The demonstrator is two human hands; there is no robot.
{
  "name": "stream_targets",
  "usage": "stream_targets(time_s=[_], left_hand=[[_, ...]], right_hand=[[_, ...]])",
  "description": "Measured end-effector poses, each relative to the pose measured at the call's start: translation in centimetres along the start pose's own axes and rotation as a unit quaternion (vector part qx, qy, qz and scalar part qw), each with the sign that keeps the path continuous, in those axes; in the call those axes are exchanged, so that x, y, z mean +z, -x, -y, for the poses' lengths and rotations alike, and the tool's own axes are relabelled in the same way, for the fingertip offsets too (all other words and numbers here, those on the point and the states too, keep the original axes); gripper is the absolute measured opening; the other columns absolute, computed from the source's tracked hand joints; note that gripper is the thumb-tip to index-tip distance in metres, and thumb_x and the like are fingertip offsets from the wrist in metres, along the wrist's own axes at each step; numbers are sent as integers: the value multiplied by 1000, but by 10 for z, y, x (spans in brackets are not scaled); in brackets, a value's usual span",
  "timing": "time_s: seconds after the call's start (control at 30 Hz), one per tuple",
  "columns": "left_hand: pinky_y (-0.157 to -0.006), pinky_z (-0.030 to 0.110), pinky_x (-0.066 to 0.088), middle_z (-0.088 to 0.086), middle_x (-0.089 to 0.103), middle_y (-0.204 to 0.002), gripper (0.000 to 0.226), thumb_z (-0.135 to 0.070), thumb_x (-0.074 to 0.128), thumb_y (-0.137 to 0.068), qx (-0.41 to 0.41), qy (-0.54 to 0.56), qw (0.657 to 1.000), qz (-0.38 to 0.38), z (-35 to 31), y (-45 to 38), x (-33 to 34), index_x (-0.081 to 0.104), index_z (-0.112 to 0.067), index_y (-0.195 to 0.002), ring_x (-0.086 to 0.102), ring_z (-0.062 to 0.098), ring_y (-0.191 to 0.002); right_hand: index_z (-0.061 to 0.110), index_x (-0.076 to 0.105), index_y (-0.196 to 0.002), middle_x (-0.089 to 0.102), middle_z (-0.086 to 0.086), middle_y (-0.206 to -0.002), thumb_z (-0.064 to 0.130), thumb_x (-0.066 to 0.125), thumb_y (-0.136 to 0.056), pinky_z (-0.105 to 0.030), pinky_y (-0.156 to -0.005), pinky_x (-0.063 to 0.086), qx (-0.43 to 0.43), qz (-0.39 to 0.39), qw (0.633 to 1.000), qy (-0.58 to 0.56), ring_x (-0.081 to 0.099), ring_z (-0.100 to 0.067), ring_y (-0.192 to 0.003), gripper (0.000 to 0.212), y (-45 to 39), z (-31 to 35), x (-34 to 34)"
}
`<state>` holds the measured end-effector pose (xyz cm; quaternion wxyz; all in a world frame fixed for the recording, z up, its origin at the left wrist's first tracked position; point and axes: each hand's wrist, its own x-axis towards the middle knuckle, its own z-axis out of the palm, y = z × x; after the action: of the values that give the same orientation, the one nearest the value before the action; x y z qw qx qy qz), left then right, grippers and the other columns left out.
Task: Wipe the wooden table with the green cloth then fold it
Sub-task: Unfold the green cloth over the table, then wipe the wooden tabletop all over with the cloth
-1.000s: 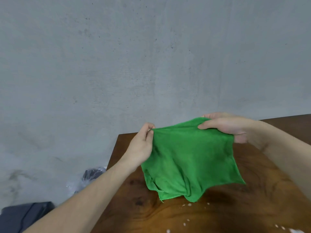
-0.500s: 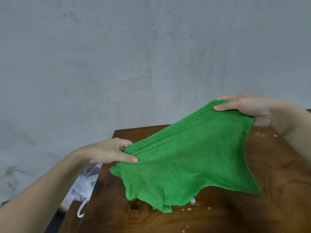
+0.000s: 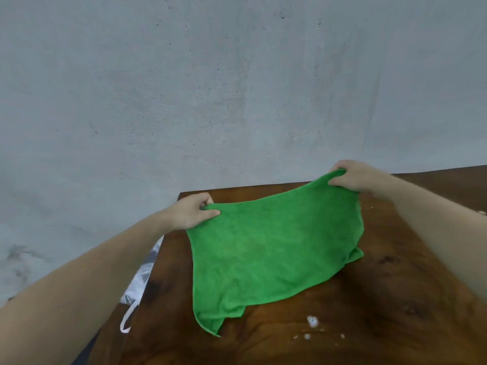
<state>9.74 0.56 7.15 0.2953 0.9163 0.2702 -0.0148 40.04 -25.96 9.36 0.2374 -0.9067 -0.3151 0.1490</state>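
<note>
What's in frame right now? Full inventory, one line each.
green cloth: 1, green, held spread above the table by its two top corners
wooden table: 1, dark brown, lower right half of view
white specks: several, white, on the table below the cloth
plastic bag: 1, white and grey, left of the table edge
wall: 1, grey, behind
left hand: 1, pinching left corner
right hand: 1, gripping right corner

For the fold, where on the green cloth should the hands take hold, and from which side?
Probably where they are now: the two far corners of the green cloth, left hand and right hand pinching from above. Its top edge is stretched between them and the rest hangs free toward the wooden table.
</note>
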Motion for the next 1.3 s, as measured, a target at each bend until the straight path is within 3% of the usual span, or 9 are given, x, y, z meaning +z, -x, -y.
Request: stream_targets(time_s=[0.13, 0.23, 0.37, 0.43, 0.6, 0.7, 0.9, 1.03, 1.3], left_hand=[[-73, 34, 43, 1, 59, -87, 17, -31, 61, -95, -25, -12, 995, -96, 31, -27, 44, 50, -20, -87, 56, 22, -82], [-94, 43, 45, 4, 57, -117, 13, -26, 60, -94, -74, -39, 984, -155, 50, -25, 59, 57, -24, -106, 55, 27, -110], [-104, 44, 39, 9, 55, -126, 24, -13, 60, -92, -25, 10, 969, -247, 65, 3, 72, 61, -11, -116, 51, 30, -121], [-107, 40, 36, 9, 55, -127, 21, -9, 61, -91, 0, 20, 968, -251, 74, 26, 80, 62, -9, -113, 50, 28, -124], [-110, 29, 25, 3, 45, -142, 29, -19, 62, -93, -61, 27, 962, -264, 110, 83, 94, 57, -20, -122, 38, 23, -136], [-107, 32, 34, -3, 50, -137, 42, -27, 57, -96, -141, 172, 950, -219, 125, 99, 96, 44, -25, -136, 48, 18, -129], [-105, 31, 34, -8, 50, -139, 45, -37, 46, -100, -208, 285, 915, -194, 128, 107, 100, 38, -35, -145, 47, 18, -132], [-100, 27, 30, -14, 47, -140, 42, -38, 44, -101, -216, 321, 907, -167, 121, 111, 93, 44, -38, -143, 43, 11, -127], [-91, 8, 18, -24, 37, -135, 44, -44, 36, -103, -184, 308, 922, -146, 125, 129, 96, 35, -40, -146, 33, 4, -134]], right_hand=[[25, 57, -131, 57, -8, -136, 23, 60, -91, -43, -105, 43, -96, -105, 990, 10, 52, -29, -124, 40, 13, 10, 71], [31, 54, -138, 53, 0, -147, 38, 52, -98, -44, -117, 33, -202, -18, 979, 16, 46, -23, -137, 41, 38, 32, 135], [54, 12, -153, 1, 9, -167, 80, 3, -88, -61, -118, -10, -149, 58, 968, 195, -5, -30, -154, 71, 54, 54, 197], [60, 0, -150, -12, 8, -165, 87, -11, -77, -62, -114, -18, -128, 42, 968, 212, -16, -32, -152, 79, 51, 45, 201], [57, -2, -152, -7, 5, -169, 87, -5, -77, -64, -117, -10, -41, 30, 972, 232, -11, -35, -153, 81, 6, 37, 186], [45, 0, -157, -9, -6, -169, 75, 4, -87, -68, -116, -8, -18, 33, 970, 239, -11, -42, -152, 77, -28, 83, 206], [49, 2, -156, -7, -1, -169, 75, 7, -88, -65, -117, -11, -235, 98, 931, 262, -12, -36, -153, 73, -10, 190, 271], [55, 3, -153, -1, 13, -168, 81, 6, -86, -53, -121, -10, -386, 123, 882, 241, -10, -19, -154, 71, 31, 181, 280], [59, 7, -151, 16, 11, -166, 87, 0, -82, -39, -121, -1, -287, 76, 920, 255, 6, -14, -153, 75, -13, 125, 230]])
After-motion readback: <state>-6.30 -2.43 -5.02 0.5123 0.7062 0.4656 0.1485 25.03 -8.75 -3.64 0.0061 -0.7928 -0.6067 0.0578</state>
